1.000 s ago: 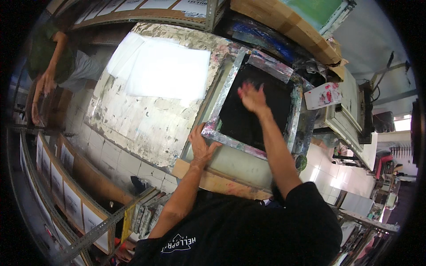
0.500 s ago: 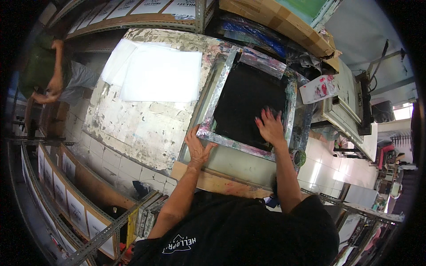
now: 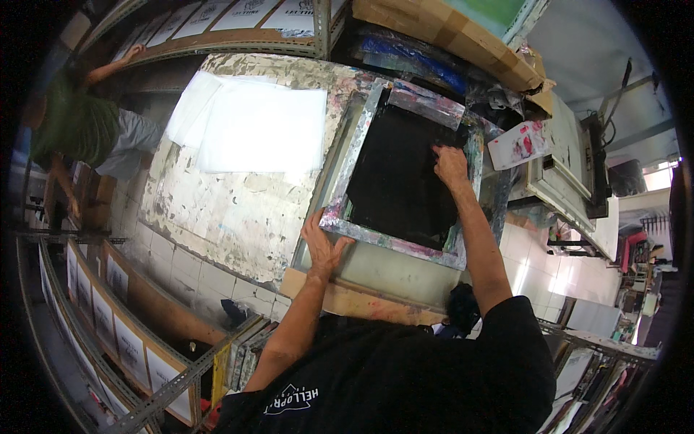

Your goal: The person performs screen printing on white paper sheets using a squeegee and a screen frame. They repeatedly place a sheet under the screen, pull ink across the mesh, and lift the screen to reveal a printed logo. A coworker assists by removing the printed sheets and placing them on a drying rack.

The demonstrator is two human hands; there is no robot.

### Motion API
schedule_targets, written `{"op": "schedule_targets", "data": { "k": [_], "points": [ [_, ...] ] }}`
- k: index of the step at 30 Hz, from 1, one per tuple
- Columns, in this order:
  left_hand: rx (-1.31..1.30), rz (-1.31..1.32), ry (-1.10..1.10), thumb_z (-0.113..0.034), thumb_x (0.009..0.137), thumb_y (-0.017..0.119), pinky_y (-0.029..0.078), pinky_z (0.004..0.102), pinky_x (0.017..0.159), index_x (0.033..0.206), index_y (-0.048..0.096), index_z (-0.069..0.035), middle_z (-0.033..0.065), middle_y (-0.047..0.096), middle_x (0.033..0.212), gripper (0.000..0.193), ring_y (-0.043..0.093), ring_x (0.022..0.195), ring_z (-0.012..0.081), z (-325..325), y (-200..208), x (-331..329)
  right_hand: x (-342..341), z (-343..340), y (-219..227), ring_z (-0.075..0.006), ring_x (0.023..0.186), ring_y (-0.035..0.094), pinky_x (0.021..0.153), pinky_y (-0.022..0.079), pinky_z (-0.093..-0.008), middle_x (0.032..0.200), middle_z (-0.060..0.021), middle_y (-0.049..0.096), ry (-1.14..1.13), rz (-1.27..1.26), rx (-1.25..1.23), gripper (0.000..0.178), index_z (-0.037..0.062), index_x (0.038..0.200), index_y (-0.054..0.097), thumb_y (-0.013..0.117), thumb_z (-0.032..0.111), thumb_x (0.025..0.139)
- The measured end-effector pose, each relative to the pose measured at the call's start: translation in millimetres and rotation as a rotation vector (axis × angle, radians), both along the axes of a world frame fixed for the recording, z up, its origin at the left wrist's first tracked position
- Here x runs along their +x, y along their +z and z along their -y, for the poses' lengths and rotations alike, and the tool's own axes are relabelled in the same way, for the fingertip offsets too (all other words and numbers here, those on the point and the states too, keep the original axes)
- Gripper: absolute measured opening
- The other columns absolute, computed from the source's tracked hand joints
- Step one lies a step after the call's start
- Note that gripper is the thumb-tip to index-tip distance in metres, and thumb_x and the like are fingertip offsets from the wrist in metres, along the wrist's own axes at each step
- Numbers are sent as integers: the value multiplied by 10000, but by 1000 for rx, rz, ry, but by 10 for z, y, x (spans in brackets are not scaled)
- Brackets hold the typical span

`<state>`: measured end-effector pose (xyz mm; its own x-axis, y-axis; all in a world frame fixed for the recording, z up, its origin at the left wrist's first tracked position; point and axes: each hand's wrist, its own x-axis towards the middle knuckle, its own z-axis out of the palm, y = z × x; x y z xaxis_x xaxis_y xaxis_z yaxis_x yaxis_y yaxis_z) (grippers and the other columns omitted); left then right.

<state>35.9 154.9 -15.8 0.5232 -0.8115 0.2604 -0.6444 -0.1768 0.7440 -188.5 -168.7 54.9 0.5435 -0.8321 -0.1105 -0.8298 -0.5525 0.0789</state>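
Observation:
A screen-printing frame with paint-stained bars lies tilted on the table, its mesh area covered in black. My left hand rests against the frame's near-left corner, fingers stretched along the edge and thumb spread away. Over the upper right part of the black area, my right hand is closed, its fingers curled down to the surface. Whatever the fingertips may hold is dark and cannot be told from the black. A paint-smeared block or bar lies along the frame's far side.
White sheets lie stacked on the stained tabletop to the left. Another person stands at far left beside shelves of printed panels. A cardboard box is at the back. A red-stained white card sits right of the frame.
My right hand has moved up and away across the black area, its spread fingers curling in. My left hand has stayed at the corner. The other person has raised an arm toward the shelf.

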Motion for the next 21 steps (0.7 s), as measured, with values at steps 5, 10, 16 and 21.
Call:
{"op": "schedule_targets", "data": {
  "k": [5,10,16,21],
  "points": [
    [-13,12,21,-693,690,736,257,506,1082,1404,361,47,223,457,1347,1094,406,1259,379,19,-22,-10,-6,-7,103,-330,982,671,908,475,-481,1113,-162,684,22,-13,-45,365,83,1067,731,743,111,704],
    [-17,-4,4,-693,661,750,253,516,1102,1409,384,32,218,459,1363,1104,390,1290,378,12,0,-2,-136,17,151,-351,1084,641,964,470,-470,1176,-207,663,67,206,-111,415,63,1116,711,734,130,707],
    [-7,-46,12,-713,647,742,248,527,1111,1406,402,24,211,465,1370,1112,386,1303,377,17,27,-4,-175,328,-5,-391,1073,640,928,506,-451,1118,-242,676,-166,320,59,419,72,1138,703,696,129,723],
    [-12,-34,18,-718,660,734,257,521,1097,1406,394,33,216,468,1352,1112,396,1276,384,10,29,-11,-220,441,-5,-398,1008,663,884,522,-444,1055,-194,709,-183,447,62,371,82,1081,727,729,140,714]
  ]
}}
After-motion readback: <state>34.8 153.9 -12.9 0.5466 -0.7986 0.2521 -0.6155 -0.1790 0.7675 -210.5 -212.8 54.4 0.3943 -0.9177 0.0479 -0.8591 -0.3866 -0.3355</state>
